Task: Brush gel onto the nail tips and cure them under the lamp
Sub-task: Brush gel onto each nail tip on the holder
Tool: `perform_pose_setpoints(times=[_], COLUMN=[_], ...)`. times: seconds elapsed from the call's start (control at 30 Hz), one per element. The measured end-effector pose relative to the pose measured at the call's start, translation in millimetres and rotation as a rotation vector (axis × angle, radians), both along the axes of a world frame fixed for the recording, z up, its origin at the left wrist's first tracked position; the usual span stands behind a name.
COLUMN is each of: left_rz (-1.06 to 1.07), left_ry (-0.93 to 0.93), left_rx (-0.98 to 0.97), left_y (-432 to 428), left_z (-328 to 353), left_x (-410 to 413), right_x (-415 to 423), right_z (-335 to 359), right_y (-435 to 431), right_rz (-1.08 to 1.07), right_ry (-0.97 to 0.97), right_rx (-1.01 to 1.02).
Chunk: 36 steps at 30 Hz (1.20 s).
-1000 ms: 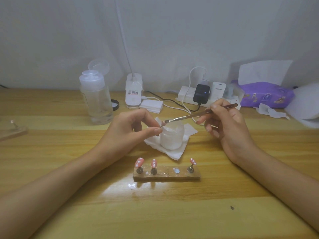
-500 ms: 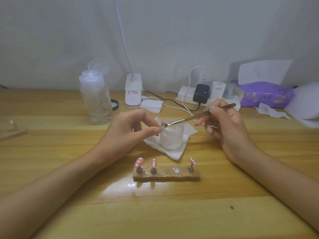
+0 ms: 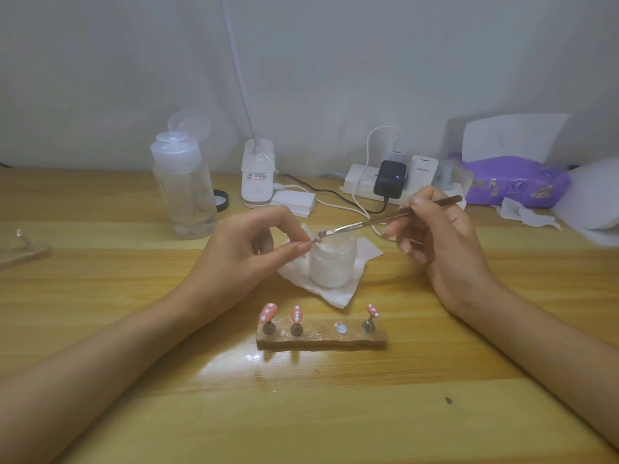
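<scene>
— Anything different?
— Hardly. The left hand (image 3: pixel 248 249) pinches one nail tip (image 3: pixel 314 241) over the jar (image 3: pixel 331 262), same as before. The brush (image 3: pixel 361 225), gripped in the right hand (image 3: pixel 445 242), has only made a short stroke across it. The hands stay apart. She's mid-coat, I'd say, with curing some way off.
— Count?
— One lamp (image 3: pixel 258 175). On the stand (image 3: pixel 321 339), three pink tips (image 3: pixel 297 313) and one bare peg (image 3: pixel 341 328). One brush, one jar.

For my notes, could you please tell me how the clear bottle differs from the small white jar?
The clear bottle is tall and see-through; the white jar is short and frosted. The bottle stands on the bare table, its flip cap open; the jar sits on a white tissue. Both stand upright.
</scene>
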<state>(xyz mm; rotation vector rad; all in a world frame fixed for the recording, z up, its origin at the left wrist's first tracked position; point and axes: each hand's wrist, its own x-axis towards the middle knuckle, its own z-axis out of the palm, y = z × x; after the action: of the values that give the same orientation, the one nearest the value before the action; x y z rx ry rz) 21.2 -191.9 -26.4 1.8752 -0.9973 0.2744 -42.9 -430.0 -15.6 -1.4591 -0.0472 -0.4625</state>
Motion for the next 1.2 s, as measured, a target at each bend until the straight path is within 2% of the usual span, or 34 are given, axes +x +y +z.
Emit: perform_pose_setpoints(times=[0.13, 0.33, 0.47, 0.6, 0.77, 0.9, 1.07, 1.2], left_rz=[-0.002, 0.009, 0.016, 0.014, 0.009, 0.01, 0.019, 0.016], left_ry=[0.014, -0.045, -0.052, -0.04, -0.034, -0.02, -0.007, 0.012], left_rx=[-0.011, -0.017, -0.004, -0.009, -0.008, -0.016, -0.007, -0.013], left_y=[1.0, 1.2, 0.2, 1.1, 0.8, 0.9, 0.3, 0.0], left_z=[-1.6, -2.2, -2.2, -1.7, -1.4, -1.7, -2.7, -3.8], left_x=[2.0, 1.0, 1.5, 1.0, 0.5, 0.9, 1.5, 2.4], right_x=[1.8, 1.1, 2.4, 1.0, 2.3, 1.2, 2.4, 2.0], right_z=[-2.0, -1.8, -1.7, -1.2, -1.8, -1.7, -1.8, -2.3], right_y=[0.1, 0.2, -0.8, -0.8, -1.9, -1.2, -2.2, -1.4], right_rz=[-0.026, 0.029, -0.024, 0.036, -0.021, 0.041, -0.031, 0.028], right_ry=[0.051, 0.007, 0.048, 0.01, 0.052, 0.007, 0.052, 0.018], right_rx=[-0.012, -0.025, -0.007, -0.017, -0.002, -0.016, 0.009, -0.011])
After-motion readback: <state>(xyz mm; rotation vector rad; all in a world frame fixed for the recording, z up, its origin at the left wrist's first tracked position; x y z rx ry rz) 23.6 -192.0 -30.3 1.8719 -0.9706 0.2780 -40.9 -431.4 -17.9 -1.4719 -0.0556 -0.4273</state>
